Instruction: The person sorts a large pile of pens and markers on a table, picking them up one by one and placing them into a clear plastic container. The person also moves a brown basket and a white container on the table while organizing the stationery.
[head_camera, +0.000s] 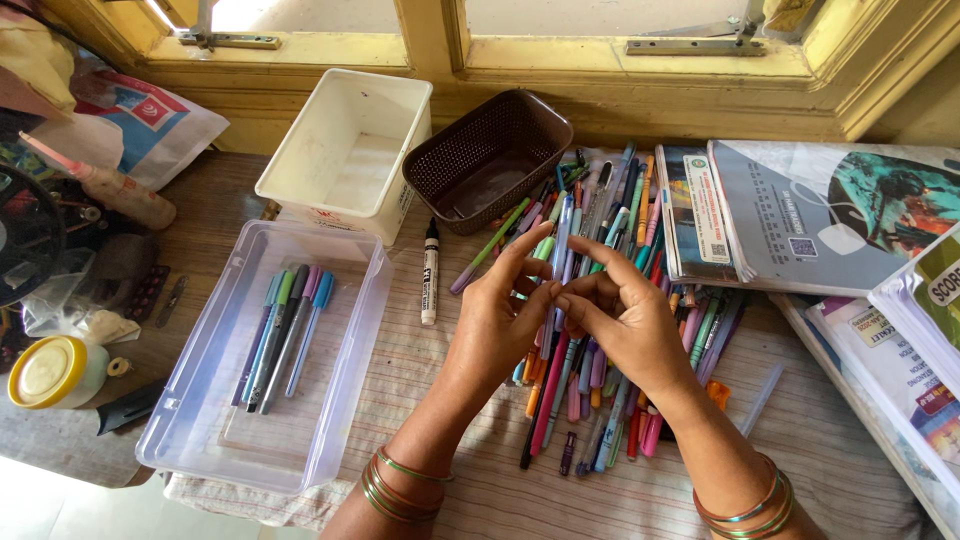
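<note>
Clear tray (345, 400) holds several pens (283, 335) (white tub (345, 150), brown basket (490, 160) look bare); both hands' fingers (535, 295) pinch a pen (562, 240).

Top left, a white plastic bag (150, 125) with a red and blue printed panel slumps against the yellow window frame. Over on the right, booklets are stacked: one grey-blue booklet cover (830, 210) carries a small square code, and a white rectangular label (708, 208) sits on its neighbour.

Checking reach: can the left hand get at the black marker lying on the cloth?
Probably yes. The black marker lies alone on the cloth just left of the left hand, nothing between them; that hand's fingers meet the right hand over the pen pile.
</note>
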